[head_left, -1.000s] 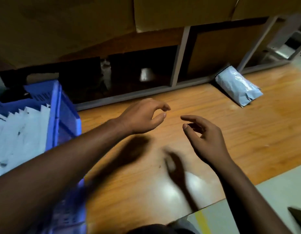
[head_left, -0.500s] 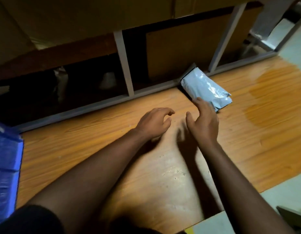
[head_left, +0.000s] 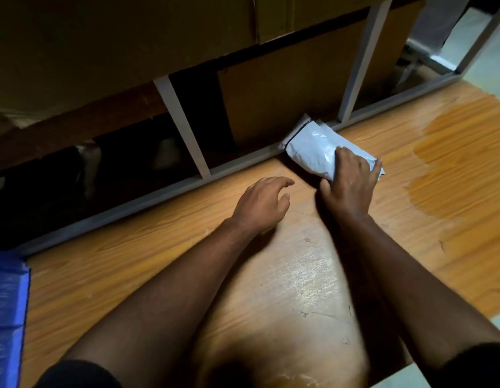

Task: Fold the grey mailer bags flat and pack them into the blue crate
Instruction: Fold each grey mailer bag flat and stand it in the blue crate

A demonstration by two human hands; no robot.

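Observation:
A grey mailer bag (head_left: 313, 148) lies on the wooden table (head_left: 131, 275) against the metal frame at the back. My right hand (head_left: 348, 183) is on its near end, fingers curled over the top and thumb at its left side, gripping it. My left hand (head_left: 262, 204) hovers just left of it over the table, fingers loosely curled and holding nothing. Only a strip of the blue crate (head_left: 6, 317) shows at the left edge; its inside is out of view.
A grey metal shelf frame (head_left: 184, 130) runs along the table's back edge, with dark compartments and cardboard boxes (head_left: 117, 46) behind and above. A glossy patch (head_left: 453, 163) marks the wood at the right. The table's front edge is near the lower right.
My right hand has reached forward from just short of the bag and closed over its near end. The view has swung right, so the crate has slid to the left edge. My left hand followed.

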